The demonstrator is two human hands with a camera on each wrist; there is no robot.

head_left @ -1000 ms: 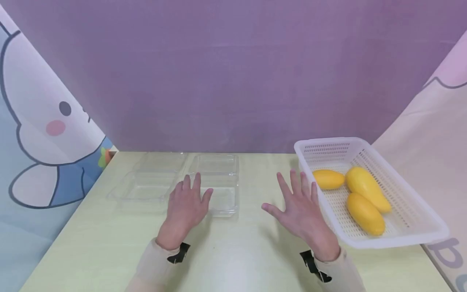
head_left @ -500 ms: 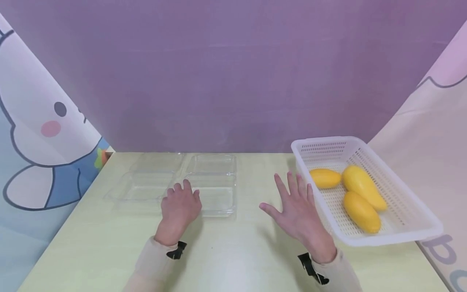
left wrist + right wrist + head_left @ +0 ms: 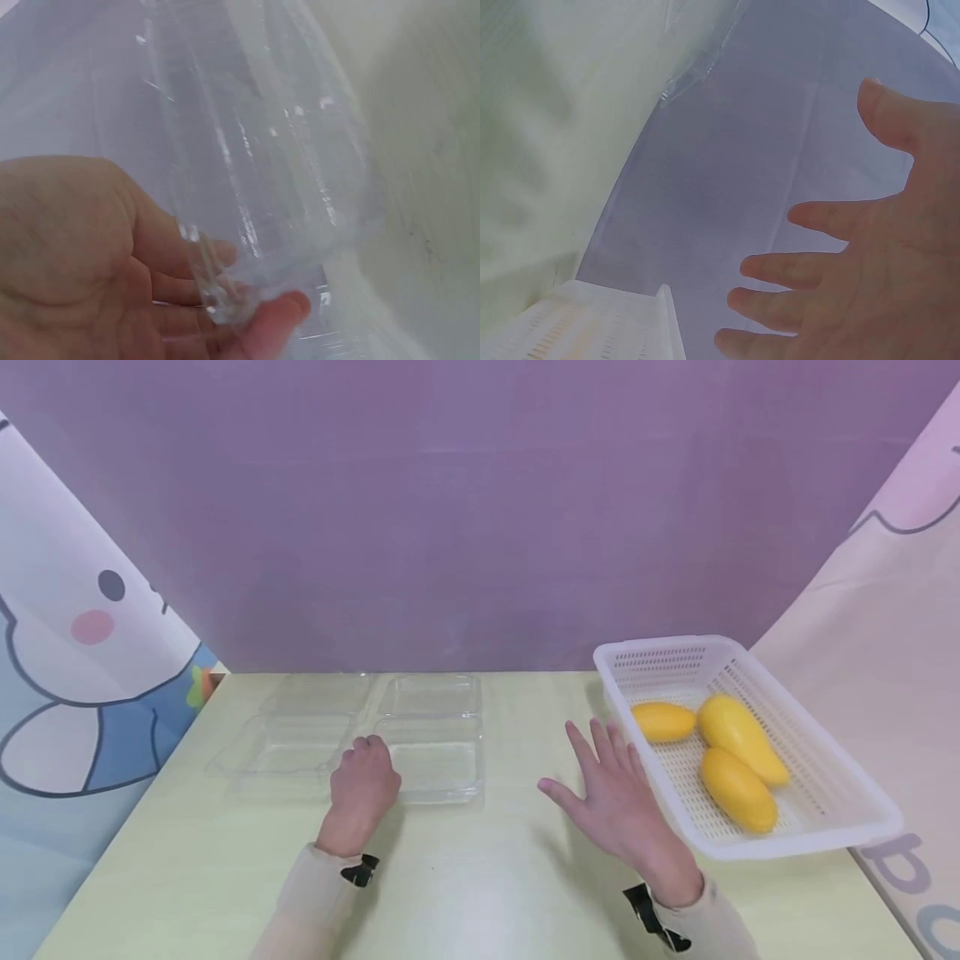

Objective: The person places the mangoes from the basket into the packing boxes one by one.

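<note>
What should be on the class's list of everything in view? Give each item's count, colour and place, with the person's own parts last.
Left clear container: one, colourless, table's far left
Right clear container: one, colourless, beside the left one
Basket: one, white, table's right side
Mango-like fruits: three, yellow, inside the basket
Table: one, pale yellow-green, under everything
Backdrop: one, purple, behind the table
Left panel: one, blue and white cartoon print, left
Right panel: one, pink and cream print, right
Wrist straps: two, black, one per wrist
Sleeves: two, cream, one per arm
Left hand: one, bare, pinching the right container's near left corner
Right hand: one, bare, fingers spread, left of the basket
</note>
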